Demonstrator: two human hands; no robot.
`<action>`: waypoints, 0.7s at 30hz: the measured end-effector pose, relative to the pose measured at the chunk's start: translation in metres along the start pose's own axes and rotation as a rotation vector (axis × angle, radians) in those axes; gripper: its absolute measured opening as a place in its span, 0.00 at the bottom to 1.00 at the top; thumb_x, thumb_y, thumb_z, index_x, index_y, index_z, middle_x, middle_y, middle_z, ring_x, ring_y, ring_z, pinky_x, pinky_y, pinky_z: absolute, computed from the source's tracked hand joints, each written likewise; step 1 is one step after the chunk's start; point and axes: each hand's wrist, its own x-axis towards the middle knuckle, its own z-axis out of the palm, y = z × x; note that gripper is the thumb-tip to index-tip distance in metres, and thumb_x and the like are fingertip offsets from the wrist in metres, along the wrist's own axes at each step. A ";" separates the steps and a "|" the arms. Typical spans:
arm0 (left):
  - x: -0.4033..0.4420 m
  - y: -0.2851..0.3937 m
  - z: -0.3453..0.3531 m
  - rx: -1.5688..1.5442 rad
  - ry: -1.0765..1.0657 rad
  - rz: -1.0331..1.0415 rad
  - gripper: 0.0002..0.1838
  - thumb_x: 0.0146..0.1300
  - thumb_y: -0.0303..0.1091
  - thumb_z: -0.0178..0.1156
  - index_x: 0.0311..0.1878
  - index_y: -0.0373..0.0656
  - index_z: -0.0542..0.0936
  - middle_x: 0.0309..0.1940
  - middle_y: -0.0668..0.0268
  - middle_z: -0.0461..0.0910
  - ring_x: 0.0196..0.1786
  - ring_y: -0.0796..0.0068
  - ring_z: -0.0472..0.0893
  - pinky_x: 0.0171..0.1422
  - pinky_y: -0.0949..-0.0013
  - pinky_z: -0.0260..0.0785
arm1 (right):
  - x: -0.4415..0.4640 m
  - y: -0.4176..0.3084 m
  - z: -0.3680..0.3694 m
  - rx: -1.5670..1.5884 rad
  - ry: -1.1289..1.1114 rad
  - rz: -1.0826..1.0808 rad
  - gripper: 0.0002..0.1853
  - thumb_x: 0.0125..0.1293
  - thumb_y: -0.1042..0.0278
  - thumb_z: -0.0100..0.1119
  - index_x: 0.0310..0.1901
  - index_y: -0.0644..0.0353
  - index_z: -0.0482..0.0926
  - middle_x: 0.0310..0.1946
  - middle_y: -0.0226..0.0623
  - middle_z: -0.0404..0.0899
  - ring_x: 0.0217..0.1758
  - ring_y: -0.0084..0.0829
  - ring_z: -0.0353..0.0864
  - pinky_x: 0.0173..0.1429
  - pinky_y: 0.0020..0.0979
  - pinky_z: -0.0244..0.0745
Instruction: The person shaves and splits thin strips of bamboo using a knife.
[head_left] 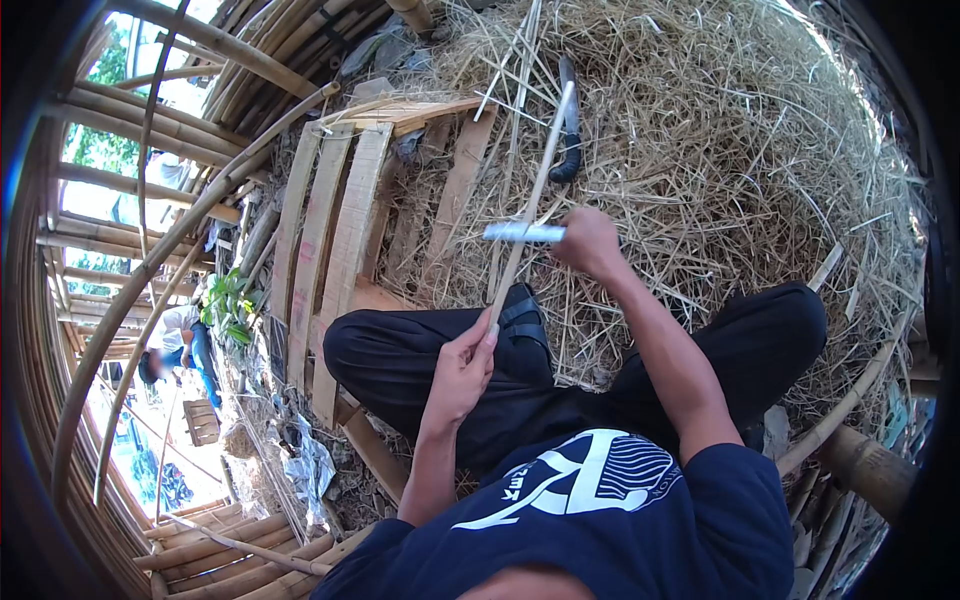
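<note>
My left hand is closed around the lower end of a long, thin bamboo strip, which slants up and away from me. My right hand grips a knife, and its pale, slightly blurred blade lies across the strip about midway along. The knife's handle is mostly hidden inside my fist. Beyond my hands, a second knife with a curved black handle rests on the shavings, close beside the strip's upper part. A sandalled foot is just below the blade, between my bent legs.
Bamboo shavings cover the ground ahead and to the right. A wooden pallet stands at the left. Bamboo poles form a frame along the far left, where another person bends over. A thick bamboo pole lies at the lower right.
</note>
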 end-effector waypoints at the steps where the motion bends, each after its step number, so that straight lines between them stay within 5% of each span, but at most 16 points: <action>1: -0.010 0.001 0.002 -0.006 -0.032 -0.045 0.22 0.74 0.31 0.51 0.70 0.41 0.67 0.19 0.82 0.59 0.18 0.94 0.55 0.19 0.84 0.45 | 0.014 0.014 -0.015 0.030 -0.042 0.177 0.12 0.49 0.63 0.64 0.33 0.62 0.85 0.32 0.49 0.84 0.38 0.46 0.85 0.47 0.42 0.80; 4: -0.049 -0.008 -0.003 -0.052 -0.140 -0.228 0.22 0.74 0.31 0.52 0.69 0.40 0.68 0.19 0.82 0.60 0.19 0.93 0.57 0.20 0.83 0.47 | 0.063 0.098 -0.038 0.328 0.305 0.599 0.17 0.55 0.62 0.57 0.37 0.68 0.84 0.39 0.57 0.83 0.44 0.51 0.84 0.51 0.43 0.78; 6: -0.064 -0.019 -0.014 -0.083 -0.121 -0.191 0.22 0.73 0.30 0.53 0.69 0.39 0.69 0.20 0.82 0.61 0.19 0.93 0.57 0.20 0.83 0.47 | 0.051 0.100 -0.084 0.109 0.364 0.657 0.21 0.56 0.58 0.58 0.44 0.67 0.83 0.43 0.54 0.84 0.49 0.46 0.84 0.53 0.41 0.78; 7: -0.063 -0.020 -0.019 -0.032 -0.048 -0.151 0.22 0.73 0.30 0.54 0.68 0.39 0.69 0.20 0.81 0.62 0.19 0.93 0.58 0.21 0.83 0.48 | 0.055 0.104 -0.082 0.127 0.480 0.668 0.18 0.57 0.58 0.58 0.38 0.66 0.85 0.37 0.53 0.84 0.43 0.44 0.86 0.50 0.42 0.78; 10: -0.045 -0.011 -0.022 0.108 0.147 0.038 0.23 0.73 0.30 0.54 0.68 0.37 0.68 0.18 0.79 0.64 0.18 0.94 0.59 0.20 0.85 0.50 | 0.056 0.086 -0.059 0.511 0.360 0.460 0.16 0.58 0.58 0.58 0.30 0.67 0.84 0.28 0.51 0.84 0.35 0.41 0.85 0.46 0.43 0.76; 13: -0.022 -0.004 -0.017 0.170 0.226 0.183 0.23 0.72 0.28 0.55 0.68 0.37 0.69 0.19 0.79 0.65 0.20 0.93 0.62 0.24 0.84 0.51 | 0.018 0.016 -0.046 0.402 0.106 0.231 0.15 0.59 0.61 0.57 0.27 0.68 0.83 0.24 0.51 0.82 0.29 0.39 0.84 0.39 0.41 0.77; 16: -0.010 0.012 -0.007 0.538 0.324 0.312 0.20 0.70 0.27 0.56 0.64 0.35 0.73 0.21 0.72 0.74 0.25 0.90 0.69 0.27 0.80 0.60 | -0.016 -0.034 -0.038 0.236 -0.050 -0.031 0.14 0.58 0.63 0.56 0.29 0.68 0.83 0.27 0.56 0.82 0.32 0.51 0.84 0.44 0.45 0.79; 18: -0.002 0.015 -0.004 0.677 0.344 0.540 0.16 0.67 0.26 0.57 0.57 0.35 0.77 0.28 0.45 0.79 0.26 0.62 0.83 0.31 0.67 0.70 | -0.024 -0.043 -0.025 0.184 -0.029 -0.123 0.14 0.56 0.64 0.56 0.28 0.68 0.83 0.27 0.57 0.81 0.33 0.54 0.83 0.45 0.46 0.79; 21: -0.001 0.019 -0.003 0.803 0.348 0.538 0.13 0.66 0.25 0.56 0.52 0.33 0.79 0.32 0.44 0.80 0.34 0.48 0.82 0.34 0.62 0.71 | -0.017 -0.032 -0.006 0.113 0.009 -0.162 0.13 0.54 0.66 0.55 0.26 0.69 0.82 0.25 0.58 0.80 0.32 0.55 0.82 0.44 0.46 0.79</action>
